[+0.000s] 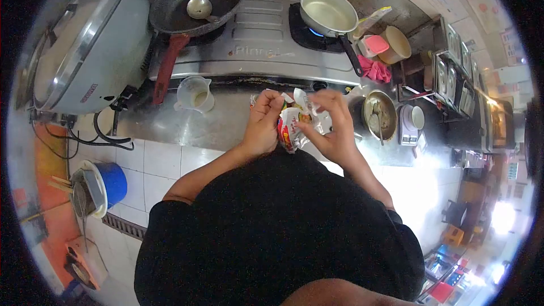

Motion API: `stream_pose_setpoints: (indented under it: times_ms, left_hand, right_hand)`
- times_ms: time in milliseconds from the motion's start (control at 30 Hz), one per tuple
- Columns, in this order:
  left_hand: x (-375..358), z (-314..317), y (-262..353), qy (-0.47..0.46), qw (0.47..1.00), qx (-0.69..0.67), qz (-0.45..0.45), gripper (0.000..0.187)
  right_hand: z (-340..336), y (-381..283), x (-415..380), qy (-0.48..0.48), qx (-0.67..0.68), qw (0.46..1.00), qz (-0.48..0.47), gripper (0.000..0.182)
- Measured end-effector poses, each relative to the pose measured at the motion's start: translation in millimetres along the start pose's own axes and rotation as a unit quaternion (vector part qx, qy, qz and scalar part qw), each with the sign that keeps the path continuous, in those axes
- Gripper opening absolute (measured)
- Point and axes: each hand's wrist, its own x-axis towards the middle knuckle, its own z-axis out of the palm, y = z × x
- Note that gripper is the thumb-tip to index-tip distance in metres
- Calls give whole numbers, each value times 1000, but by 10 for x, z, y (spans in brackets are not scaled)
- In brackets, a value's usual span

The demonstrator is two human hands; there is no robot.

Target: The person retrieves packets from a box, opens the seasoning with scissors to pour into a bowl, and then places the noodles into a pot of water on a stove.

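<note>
Between my hands, close to my chest, is a crinkled white food packet with red and yellow print and a shiny silver inside. Its top looks torn, with a flap standing up. My left hand pinches the packet's left side. On the other side my right hand has its thumb against the packet and its fingers curled by the flap. What is inside the packet is hidden. Ahead of the hands, a saucepan holding pale liquid sits over a blue flame on the right burner.
A wok with a ladle stands on the stove's left burner. On the counter are a measuring jug, a metal bowl with a spoon, and a small scale. A large cooker stands left, above a blue bucket.
</note>
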Motion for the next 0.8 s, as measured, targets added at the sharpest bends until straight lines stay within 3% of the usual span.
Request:
stream_pose_setpoints:
  times_ms: [33,67,133,200,267,467,567,600,667,733,800]
  left_hand:
    - [-1,1,-17,21,997,66,25,8]
    - [-9,23,-27,22,997,65,23,8]
    - [-5,80,-28,20,992,105,68,8]
    - [-6,73,-17,15,990,120,73,8]
    - [9,39,-2,11,987,136,80,9]
    - [20,-25,-11,40,999,-7,21,12]
    - [37,0,-31,53,998,-6,41,10]
    - [42,-16,-50,64,995,51,53,9]
    - [28,-12,-74,73,989,109,62,8]
    - [-4,73,-24,41,984,151,84,6]
    - [-5,89,-1,49,979,174,89,6]
  right_hand:
    - [-27,-90,74,5,-103,994,-46,25]
    - [-44,-98,103,4,-103,994,-44,25]
    - [-73,-91,161,-83,-197,976,-43,30]
    - [-66,-68,181,-91,-178,979,-31,21]
    - [-55,-27,195,-135,-43,990,1,15]
    - [-20,-5,166,-139,13,989,-41,19]
    - [-64,-42,222,-66,-35,996,-44,26]
    - [-73,-47,242,-65,-36,996,-43,26]
    - [-79,-43,287,-32,-119,992,32,30]
    - [-74,46,294,-42,-183,982,4,28]
    - [-43,158,279,-81,-148,984,63,23]
